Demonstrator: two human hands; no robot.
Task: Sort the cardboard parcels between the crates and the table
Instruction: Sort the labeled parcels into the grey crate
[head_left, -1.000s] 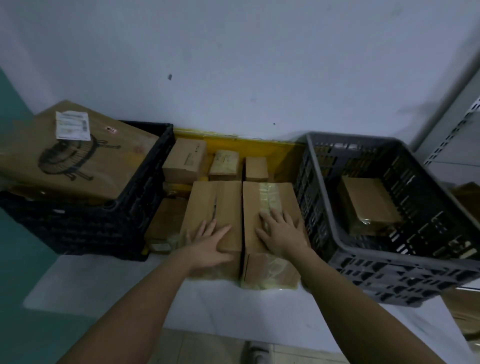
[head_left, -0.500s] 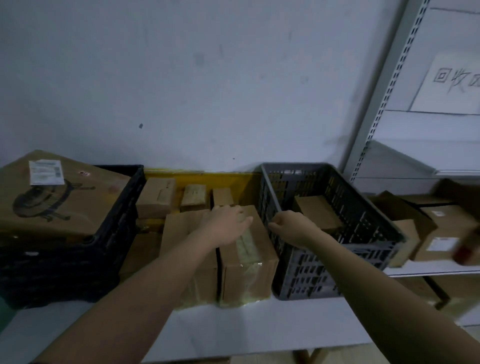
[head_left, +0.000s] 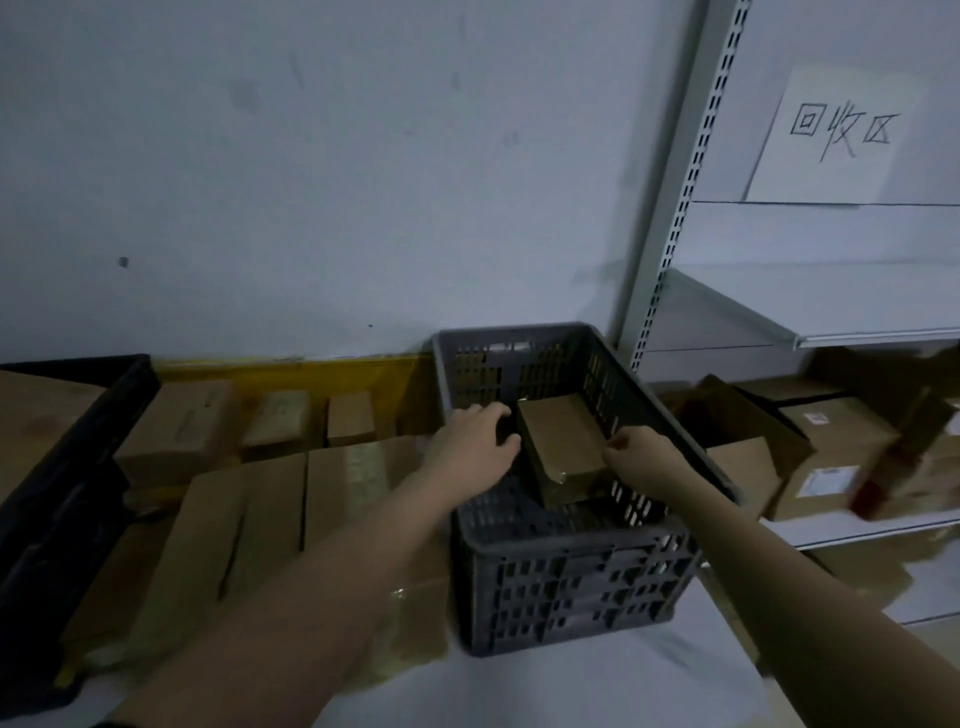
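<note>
Both hands (head_left: 475, 441) (head_left: 641, 454) moved into the grey crate (head_left: 571, 582), grips curled around the parcel (head_left: 563, 449).

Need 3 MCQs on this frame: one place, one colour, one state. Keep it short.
1. Where is the brown cardboard parcel that both hands reach for?
A. inside the grey plastic crate
B. on the metal shelf
C. on the floor

2. What colour is the slotted crate at the left edge?
A. white
B. black
C. red

3. How do the two hands stand to that parcel?
A. both resting on the wall
B. both flat on the white table
C. left hand at its left side, right hand at its right edge

Key: 1 A, the parcel sits between the grey crate's walls. 2 B, the left crate is black. 3 C, one hand sits on each side of the parcel; whether the fingers grip it yet is unclear.
</note>
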